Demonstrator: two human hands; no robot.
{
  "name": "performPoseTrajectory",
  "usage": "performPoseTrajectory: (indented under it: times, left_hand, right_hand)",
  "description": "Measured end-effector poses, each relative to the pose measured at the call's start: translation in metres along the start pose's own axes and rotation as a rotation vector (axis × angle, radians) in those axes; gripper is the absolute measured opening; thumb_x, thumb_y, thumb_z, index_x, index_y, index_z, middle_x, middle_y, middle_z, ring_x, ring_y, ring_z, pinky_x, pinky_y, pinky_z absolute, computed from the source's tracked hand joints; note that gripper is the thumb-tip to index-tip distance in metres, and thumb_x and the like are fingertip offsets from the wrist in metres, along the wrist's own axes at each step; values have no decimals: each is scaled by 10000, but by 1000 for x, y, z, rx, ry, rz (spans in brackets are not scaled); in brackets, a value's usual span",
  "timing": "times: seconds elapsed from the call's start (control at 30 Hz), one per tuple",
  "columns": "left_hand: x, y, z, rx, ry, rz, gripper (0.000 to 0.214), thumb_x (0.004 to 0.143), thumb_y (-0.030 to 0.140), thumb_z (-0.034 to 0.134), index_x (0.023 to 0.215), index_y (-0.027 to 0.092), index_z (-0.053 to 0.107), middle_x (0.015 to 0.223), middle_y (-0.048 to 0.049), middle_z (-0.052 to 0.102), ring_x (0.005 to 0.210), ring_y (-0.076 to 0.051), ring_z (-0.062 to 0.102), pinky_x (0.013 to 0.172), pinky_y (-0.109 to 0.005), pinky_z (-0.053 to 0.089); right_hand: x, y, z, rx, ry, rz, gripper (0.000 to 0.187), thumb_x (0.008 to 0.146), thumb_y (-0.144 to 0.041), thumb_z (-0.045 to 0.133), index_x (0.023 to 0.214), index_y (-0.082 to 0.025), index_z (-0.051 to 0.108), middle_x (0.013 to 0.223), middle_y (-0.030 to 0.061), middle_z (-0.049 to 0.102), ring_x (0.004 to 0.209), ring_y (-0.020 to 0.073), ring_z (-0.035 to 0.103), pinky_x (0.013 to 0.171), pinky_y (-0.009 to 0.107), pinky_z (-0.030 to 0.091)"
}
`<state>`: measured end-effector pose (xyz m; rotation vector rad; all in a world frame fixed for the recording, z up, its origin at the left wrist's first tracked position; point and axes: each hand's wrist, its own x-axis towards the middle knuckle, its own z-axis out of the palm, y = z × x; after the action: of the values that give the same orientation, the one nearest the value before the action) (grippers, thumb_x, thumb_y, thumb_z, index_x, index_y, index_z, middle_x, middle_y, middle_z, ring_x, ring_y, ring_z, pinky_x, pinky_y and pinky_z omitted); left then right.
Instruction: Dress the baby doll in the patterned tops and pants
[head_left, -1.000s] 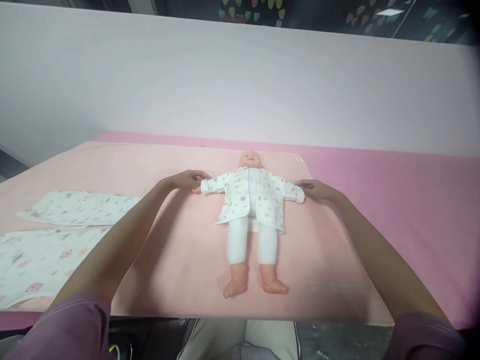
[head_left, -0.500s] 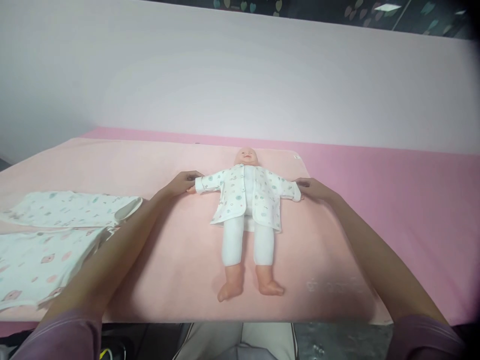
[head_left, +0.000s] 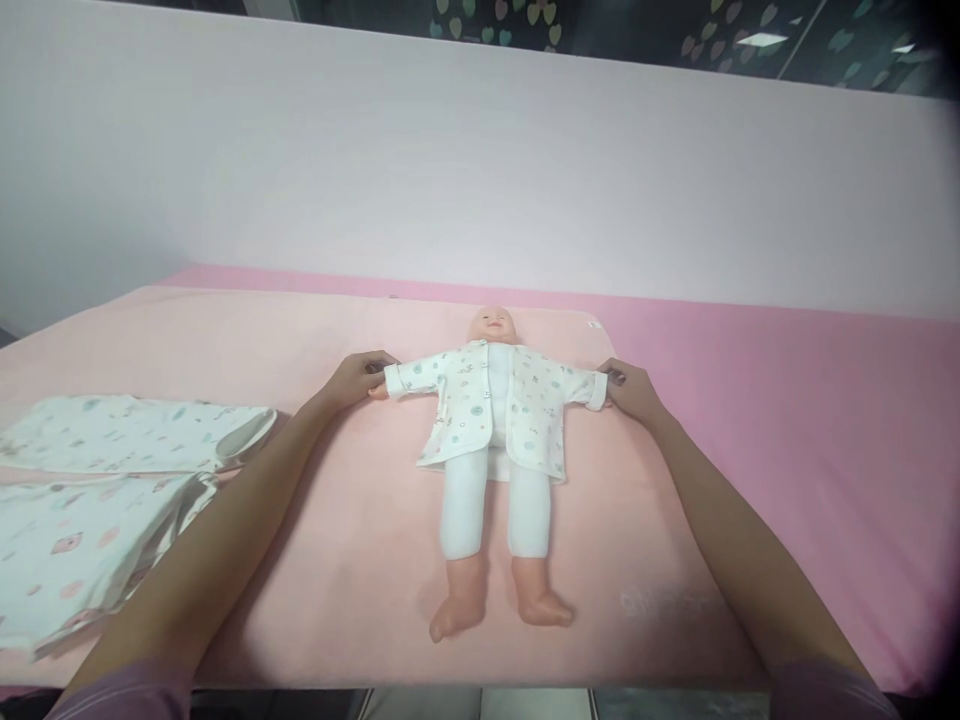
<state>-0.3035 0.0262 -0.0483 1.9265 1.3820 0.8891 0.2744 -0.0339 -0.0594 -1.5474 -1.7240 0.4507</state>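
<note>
A baby doll (head_left: 491,470) lies on its back in the middle of a pale pink blanket (head_left: 352,560), arms spread wide. It wears white leggings and an open white patterned jacket (head_left: 495,400). My left hand (head_left: 358,379) is closed round the doll's hand at the end of one sleeve. My right hand (head_left: 628,388) grips the doll's other hand at the opposite cuff. Both my arms reach forward on either side of the doll.
Two patterned baby garments (head_left: 97,480) lie flat at the left edge of the blanket. A brighter pink sheet (head_left: 810,420) covers the surface to the right. A pale wall (head_left: 480,170) stands behind.
My hands stay on the doll's hands. The view has shifted a little, and the doll's arms look pulled out slightly straighter.
</note>
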Motion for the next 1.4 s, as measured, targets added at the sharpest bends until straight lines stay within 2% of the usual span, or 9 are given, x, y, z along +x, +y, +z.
performPoseTrajectory:
  times: [0.23,0.43,0.6,0.7,0.97,1.07,1.2,1.27,1.4]
  left_hand:
    - [-6,15,-13,152,-57,-14,475,785,398,688,1220,233,788,1175,-82,805,943,-260,719,791,-353,571]
    - [-51,62,-11,427,182,135,350,949,336,547,1240,240,717,1308,-120,743,1102,-328,666,999,-494,522]
    - [-132,112,28,306,77,219,346,1034,551,580,1195,254,654,1223,-115,716,1090,-323,643,916,-467,514]
    - [-158,132,58,226,-4,276,419,980,620,679,1191,266,602,1227,-115,693,1101,-322,631,900,-467,518]
    - [-122,174,122,578,84,335,173,936,376,690,964,237,591,1035,-165,703,999,-366,660,842,-507,473]
    - [-112,168,110,573,103,314,172,1020,322,538,883,235,596,890,-131,709,877,-325,682,812,-472,453]
    - [-116,113,43,490,214,-39,326,1056,425,451,808,249,569,747,-67,665,742,-297,662,684,-391,397]
    - [-119,82,10,584,145,-142,342,1018,472,521,770,245,587,739,-72,683,761,-311,676,728,-392,420]
    - [-101,65,0,648,270,-42,350,1005,462,557,1157,191,720,1275,-202,752,1215,-433,664,1016,-531,480]
  right_hand:
    - [7,-16,-22,-207,-18,-24,344,893,-332,607,1136,-217,821,1153,110,817,984,292,697,951,471,544]
    - [-40,-65,-33,-243,33,-137,366,987,-370,588,1307,-253,720,1216,114,767,1007,286,684,908,450,543]
    - [-116,-105,0,-121,-78,-120,335,1035,-531,602,1218,-262,680,1219,99,738,1022,282,676,887,431,533]
    - [-146,-135,30,-81,-118,-214,389,981,-591,702,1170,-261,624,1136,86,716,982,288,660,849,423,523]
    - [-126,-196,84,-472,-63,-391,137,1021,-329,599,923,-250,543,914,107,667,867,312,608,793,417,437]
    - [-117,-183,62,-468,-1,-363,258,1110,-329,432,905,-249,567,897,108,688,876,298,627,803,401,428]
    - [-126,-122,-1,-447,75,-122,366,1097,-449,449,808,-259,566,793,79,674,782,272,616,710,371,401]
    - [-132,-90,-24,-490,26,-56,305,1039,-484,528,862,-260,637,838,84,718,819,299,644,750,401,453]
    - [-118,-71,-16,-387,99,-161,455,1011,-544,585,1358,-262,671,1365,151,731,1212,397,665,1043,566,515]
